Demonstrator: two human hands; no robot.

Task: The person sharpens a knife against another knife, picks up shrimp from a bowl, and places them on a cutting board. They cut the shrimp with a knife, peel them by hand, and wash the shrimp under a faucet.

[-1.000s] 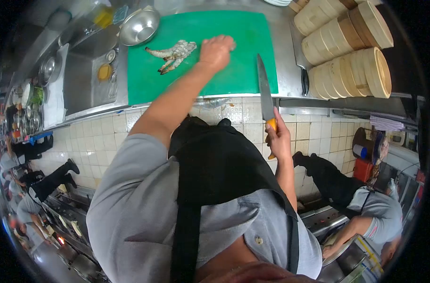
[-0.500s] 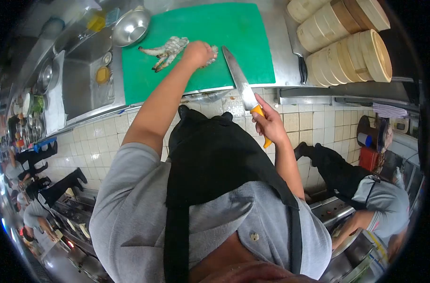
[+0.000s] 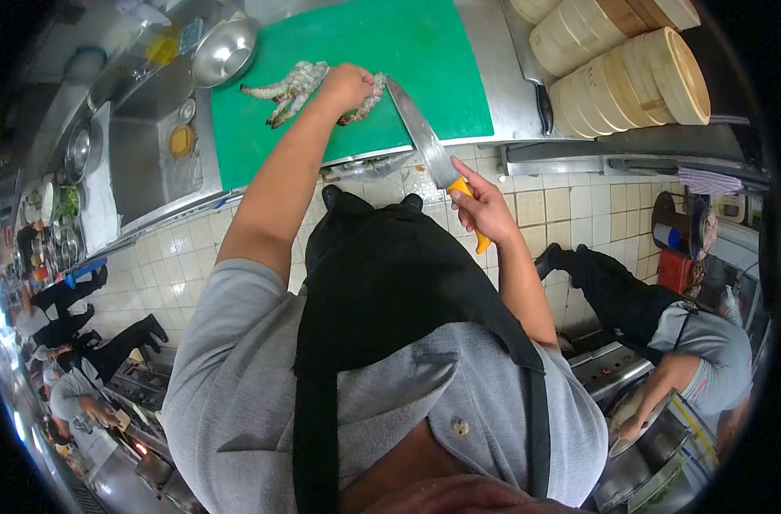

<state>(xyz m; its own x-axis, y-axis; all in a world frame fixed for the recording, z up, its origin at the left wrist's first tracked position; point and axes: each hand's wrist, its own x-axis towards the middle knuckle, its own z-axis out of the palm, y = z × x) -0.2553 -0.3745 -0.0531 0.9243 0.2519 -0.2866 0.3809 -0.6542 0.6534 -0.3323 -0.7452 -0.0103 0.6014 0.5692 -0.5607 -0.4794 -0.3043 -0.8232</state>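
With its blade reaching up and left over the green cutting board (image 3: pixel 433 51), a knife (image 3: pixel 426 141) is held by its yellow handle in my right hand (image 3: pixel 486 210), which is closed round it. The blade tip lies close to a grey shrimp (image 3: pixel 366 104) on the board. My left hand (image 3: pixel 348 86) has its fingers curled down onto that shrimp and hides part of it. To the left of this hand, several more shrimp (image 3: pixel 292 90) lie in a small pile, tails pointing left and down.
A metal bowl (image 3: pixel 225 53) stands at the board's left corner, above a steel sink (image 3: pixel 146 154). Stacked bamboo steamers (image 3: pixel 634 86) and a second, black-handled knife (image 3: pixel 544 110) are on the right. Co-workers work at both sides; one (image 3: pixel 699 360) is by the stove.
A shrimp that my left hand mostly covered now shows below and right of the fingers. Both hands and the knife appear slightly higher and further left, as does the whole counter.
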